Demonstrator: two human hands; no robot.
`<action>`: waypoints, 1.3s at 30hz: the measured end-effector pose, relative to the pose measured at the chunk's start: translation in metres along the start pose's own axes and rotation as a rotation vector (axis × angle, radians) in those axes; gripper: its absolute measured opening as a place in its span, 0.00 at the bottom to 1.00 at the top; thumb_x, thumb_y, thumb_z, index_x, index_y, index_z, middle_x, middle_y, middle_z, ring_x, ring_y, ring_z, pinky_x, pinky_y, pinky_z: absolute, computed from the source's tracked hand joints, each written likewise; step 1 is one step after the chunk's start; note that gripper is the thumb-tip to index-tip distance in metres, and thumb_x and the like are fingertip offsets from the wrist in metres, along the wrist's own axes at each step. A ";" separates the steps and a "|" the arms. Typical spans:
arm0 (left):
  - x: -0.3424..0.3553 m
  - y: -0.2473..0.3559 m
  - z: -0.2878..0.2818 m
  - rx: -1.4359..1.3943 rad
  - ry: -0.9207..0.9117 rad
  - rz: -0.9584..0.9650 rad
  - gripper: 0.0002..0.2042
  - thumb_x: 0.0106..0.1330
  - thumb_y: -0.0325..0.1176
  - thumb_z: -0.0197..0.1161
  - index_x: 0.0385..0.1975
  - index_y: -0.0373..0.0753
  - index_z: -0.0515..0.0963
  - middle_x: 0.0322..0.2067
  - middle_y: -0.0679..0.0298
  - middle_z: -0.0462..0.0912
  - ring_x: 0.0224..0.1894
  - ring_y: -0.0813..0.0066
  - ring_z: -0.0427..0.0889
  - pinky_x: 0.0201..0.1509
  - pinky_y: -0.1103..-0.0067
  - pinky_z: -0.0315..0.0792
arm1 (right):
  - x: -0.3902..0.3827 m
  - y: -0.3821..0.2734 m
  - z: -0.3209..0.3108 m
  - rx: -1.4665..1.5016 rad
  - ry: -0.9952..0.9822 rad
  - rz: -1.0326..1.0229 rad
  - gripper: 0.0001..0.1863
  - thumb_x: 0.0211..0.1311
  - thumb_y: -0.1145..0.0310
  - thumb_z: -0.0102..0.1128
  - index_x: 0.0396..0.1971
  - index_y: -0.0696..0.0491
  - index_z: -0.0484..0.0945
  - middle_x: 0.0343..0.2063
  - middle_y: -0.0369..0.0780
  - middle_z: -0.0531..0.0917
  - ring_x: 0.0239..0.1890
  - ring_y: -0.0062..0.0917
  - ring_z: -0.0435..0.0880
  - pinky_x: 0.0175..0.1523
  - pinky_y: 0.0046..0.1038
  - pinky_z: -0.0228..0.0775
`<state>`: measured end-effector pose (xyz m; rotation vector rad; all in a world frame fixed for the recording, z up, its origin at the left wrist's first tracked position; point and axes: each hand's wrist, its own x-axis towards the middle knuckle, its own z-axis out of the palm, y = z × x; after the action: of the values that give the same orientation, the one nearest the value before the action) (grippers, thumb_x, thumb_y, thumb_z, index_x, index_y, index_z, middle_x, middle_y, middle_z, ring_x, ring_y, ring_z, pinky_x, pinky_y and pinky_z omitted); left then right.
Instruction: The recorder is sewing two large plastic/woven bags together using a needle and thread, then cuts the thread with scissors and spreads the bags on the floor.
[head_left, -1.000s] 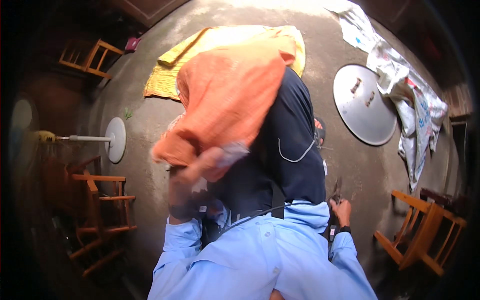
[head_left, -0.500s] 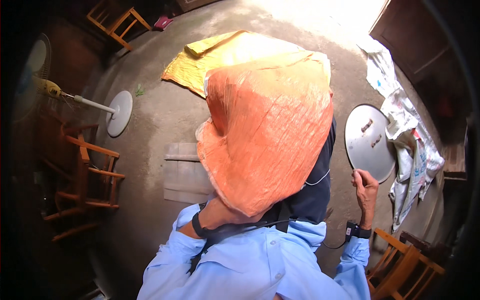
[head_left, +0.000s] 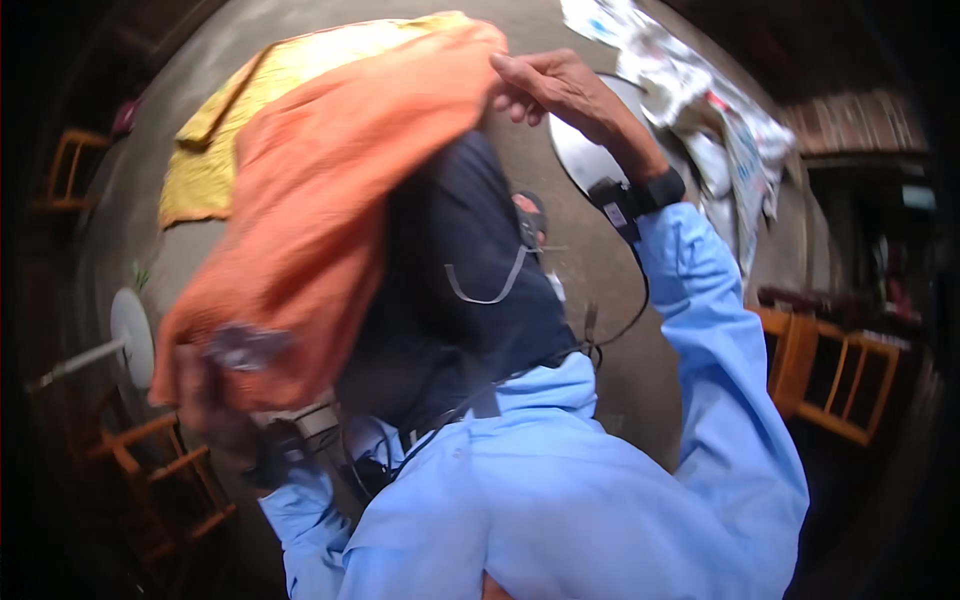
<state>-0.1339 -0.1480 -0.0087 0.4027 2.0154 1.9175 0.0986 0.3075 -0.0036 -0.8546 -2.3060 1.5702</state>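
Observation:
An orange woven sack (head_left: 330, 150) is stretched slantwise across my front, over my dark trousers. My right hand (head_left: 560, 90) is closed at its far right corner, thumb on top and fingers curled under. My left hand (head_left: 215, 405), smeared by motion, grips the near left end of the sack beside a pale shiny patch. Beyond the orange sack, partly covered by it, a yellow woven sack (head_left: 195, 190) lies on the floor.
To the right are a round metal lid (head_left: 585, 155) and crumpled white sacks (head_left: 705, 100). Wooden chairs (head_left: 835, 375) stand at right and left. A fan's round white base (head_left: 132, 335) is at the left. A thin cable hangs from my right wrist.
My right hand has risen from beside the lid to the orange sack's far corner. My left hand has moved left with the sack's near end, and the sack is spread out sideways. The view has swung.

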 end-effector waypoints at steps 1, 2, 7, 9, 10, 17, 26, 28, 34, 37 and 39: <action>0.017 0.005 0.007 0.075 0.055 0.091 0.20 0.74 0.36 0.52 0.58 0.28 0.72 0.53 0.52 0.78 0.55 0.66 0.78 0.62 0.71 0.70 | -0.011 0.013 -0.013 0.032 0.012 0.035 0.29 0.69 0.44 0.56 0.36 0.60 0.85 0.27 0.37 0.86 0.28 0.16 0.82 0.32 0.17 0.74; 0.031 0.022 0.009 0.176 0.134 0.191 0.22 0.74 0.38 0.50 0.60 0.27 0.71 0.55 0.50 0.77 0.57 0.64 0.77 0.64 0.70 0.69 | -0.024 0.018 -0.020 0.038 0.047 0.088 0.25 0.70 0.48 0.57 0.37 0.59 0.84 0.26 0.33 0.84 0.26 0.11 0.80 0.30 0.14 0.71; 0.074 0.052 0.067 0.936 0.180 0.634 0.20 0.76 0.31 0.43 0.64 0.32 0.69 0.63 0.48 0.71 0.66 0.67 0.70 0.69 0.77 0.62 | -0.119 0.155 -0.071 0.114 0.225 0.426 0.22 0.69 0.52 0.60 0.36 0.59 0.84 0.26 0.33 0.84 0.26 0.12 0.79 0.30 0.15 0.71; 0.089 0.055 0.089 1.015 0.063 0.723 0.20 0.75 0.31 0.44 0.63 0.32 0.70 0.62 0.48 0.72 0.65 0.67 0.70 0.68 0.77 0.63 | -0.161 0.207 -0.082 0.128 0.273 0.542 0.18 0.67 0.56 0.61 0.33 0.58 0.84 0.24 0.33 0.83 0.24 0.13 0.78 0.28 0.17 0.71; 0.090 0.061 0.104 1.018 -0.001 0.738 0.20 0.74 0.31 0.45 0.63 0.32 0.70 0.61 0.49 0.72 0.65 0.68 0.71 0.68 0.77 0.63 | -0.182 0.229 -0.078 0.123 0.294 0.575 0.16 0.66 0.58 0.62 0.32 0.58 0.84 0.22 0.33 0.83 0.23 0.13 0.79 0.27 0.17 0.71; 0.062 0.063 0.183 0.963 -0.578 0.630 0.20 0.71 0.30 0.49 0.61 0.32 0.71 0.59 0.51 0.74 0.62 0.69 0.72 0.65 0.77 0.65 | -0.241 0.336 0.061 0.175 0.172 0.579 0.08 0.61 0.69 0.64 0.34 0.59 0.85 0.22 0.35 0.84 0.23 0.16 0.80 0.29 0.21 0.73; 0.003 0.025 0.325 0.867 -1.343 0.540 0.20 0.66 0.29 0.54 0.59 0.33 0.73 0.55 0.53 0.76 0.58 0.70 0.75 0.61 0.76 0.67 | -0.213 0.337 0.120 -0.389 0.349 0.467 0.13 0.56 0.69 0.57 0.36 0.57 0.85 0.32 0.53 0.85 0.36 0.48 0.85 0.43 0.42 0.77; -0.017 0.042 0.312 0.960 -1.359 0.517 0.20 0.65 0.29 0.55 0.58 0.33 0.73 0.55 0.54 0.77 0.57 0.70 0.75 0.60 0.76 0.68 | -0.163 0.318 0.149 -0.290 0.220 0.354 0.12 0.55 0.69 0.57 0.34 0.57 0.85 0.31 0.54 0.85 0.37 0.50 0.84 0.44 0.44 0.76; -0.070 -0.022 0.392 0.852 -1.738 0.570 0.21 0.62 0.28 0.59 0.56 0.33 0.74 0.52 0.55 0.78 0.55 0.71 0.76 0.58 0.76 0.70 | -0.178 0.345 0.128 -0.154 0.228 0.347 0.11 0.54 0.67 0.61 0.29 0.60 0.84 0.28 0.54 0.84 0.34 0.50 0.84 0.43 0.42 0.76; -0.080 -0.033 0.393 0.866 -1.773 0.563 0.21 0.61 0.28 0.60 0.56 0.33 0.75 0.51 0.56 0.79 0.54 0.71 0.77 0.56 0.76 0.71 | -0.168 0.338 0.135 -0.274 0.224 0.279 0.10 0.54 0.68 0.61 0.28 0.59 0.84 0.27 0.54 0.83 0.33 0.50 0.84 0.42 0.43 0.76; -0.079 -0.034 0.392 0.847 -1.790 0.539 0.21 0.60 0.28 0.61 0.55 0.33 0.75 0.50 0.57 0.80 0.53 0.71 0.78 0.55 0.76 0.71 | -0.173 0.335 0.134 -0.335 0.232 0.286 0.09 0.54 0.68 0.60 0.26 0.59 0.84 0.26 0.54 0.83 0.32 0.51 0.84 0.41 0.44 0.76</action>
<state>0.1040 0.1716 -0.0552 1.9929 1.1310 0.0769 0.2855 0.1907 -0.3372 -1.4197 -2.3879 1.1124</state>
